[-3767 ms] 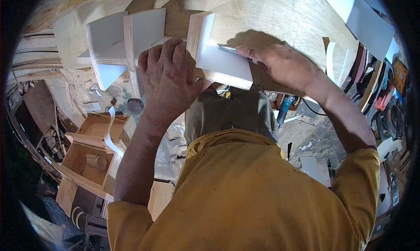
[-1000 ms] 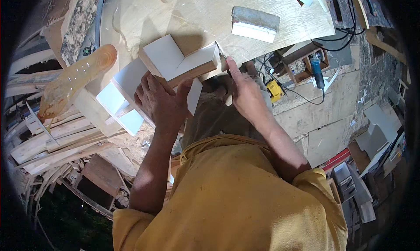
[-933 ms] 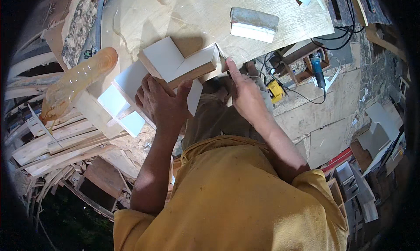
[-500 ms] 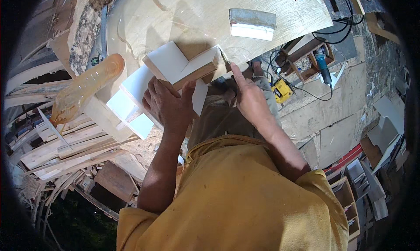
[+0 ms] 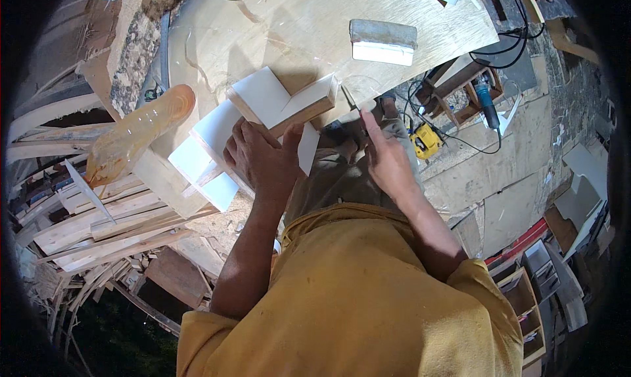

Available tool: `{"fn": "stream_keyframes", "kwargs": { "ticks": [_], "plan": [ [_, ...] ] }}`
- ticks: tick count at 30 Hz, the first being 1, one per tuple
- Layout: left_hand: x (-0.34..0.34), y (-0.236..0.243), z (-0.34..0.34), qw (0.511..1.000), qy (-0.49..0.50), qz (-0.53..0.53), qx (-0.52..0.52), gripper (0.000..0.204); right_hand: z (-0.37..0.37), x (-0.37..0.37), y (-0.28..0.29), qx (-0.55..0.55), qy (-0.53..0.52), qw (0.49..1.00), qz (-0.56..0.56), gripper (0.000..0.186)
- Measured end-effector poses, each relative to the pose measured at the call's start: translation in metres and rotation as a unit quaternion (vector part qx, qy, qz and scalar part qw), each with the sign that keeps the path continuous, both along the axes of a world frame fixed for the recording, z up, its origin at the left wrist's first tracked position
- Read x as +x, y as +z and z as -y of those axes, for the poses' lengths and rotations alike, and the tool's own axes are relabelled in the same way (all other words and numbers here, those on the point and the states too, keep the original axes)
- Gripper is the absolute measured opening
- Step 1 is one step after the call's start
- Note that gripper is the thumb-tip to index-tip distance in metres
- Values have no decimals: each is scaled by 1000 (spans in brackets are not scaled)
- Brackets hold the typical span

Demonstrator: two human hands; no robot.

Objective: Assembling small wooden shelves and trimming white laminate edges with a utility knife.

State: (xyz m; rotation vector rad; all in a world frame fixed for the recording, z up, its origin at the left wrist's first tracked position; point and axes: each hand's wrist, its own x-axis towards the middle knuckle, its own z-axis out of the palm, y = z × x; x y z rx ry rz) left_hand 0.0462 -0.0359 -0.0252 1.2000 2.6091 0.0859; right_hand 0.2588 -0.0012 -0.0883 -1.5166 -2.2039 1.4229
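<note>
My left hand (image 5: 261,155) is closed on a white-faced, cross-shaped wooden piece (image 5: 261,95) with brown bare edges, holding it tilted over the near edge of the pale plywood table (image 5: 289,32). More white-faced parts (image 5: 204,157) of similar make show under and left of that hand. My right hand (image 5: 389,159) grips a thin-bladed hand tool (image 5: 349,97), its index finger stretched along the top. The blade points up and left, just off the piece's right end; its exact kind is hard to make out.
A grey-and-white block (image 5: 383,42) lies farther back on the table. At the left is an amber plastic bottle (image 5: 141,130) above stacked wood strips (image 5: 125,212). A yellow tool (image 5: 426,141) and a corded teal power tool (image 5: 486,106) by a wooden box are at the right.
My right hand has drawn slightly back toward me and to the right, so the blade now stands a little off the piece's end. My left hand keeps its hold.
</note>
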Motion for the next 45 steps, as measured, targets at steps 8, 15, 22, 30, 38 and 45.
{"fn": "stream_keyframes", "kwargs": {
  "ticks": [8,15,22,30,38,45],
  "plan": [
    [-3,1,2,1000,7,0,-4,80,-12,-11,-14,51,-52,995,-64,66],
    [-1,6,3,1000,-24,17,4,68,-63,-45,-27,-16,-189,964,-186,42],
    [1,9,0,999,-11,10,47,57,-81,-74,-30,29,-105,987,-117,36],
    [-1,2,12,992,-16,13,124,48,-122,-50,-15,-33,-74,995,-65,20],
    [7,14,39,986,-10,-7,164,55,-157,-89,8,-250,148,956,-40,36],
    [9,27,54,989,-1,36,145,59,-157,-105,0,-331,238,912,-39,48]
  ]
}}
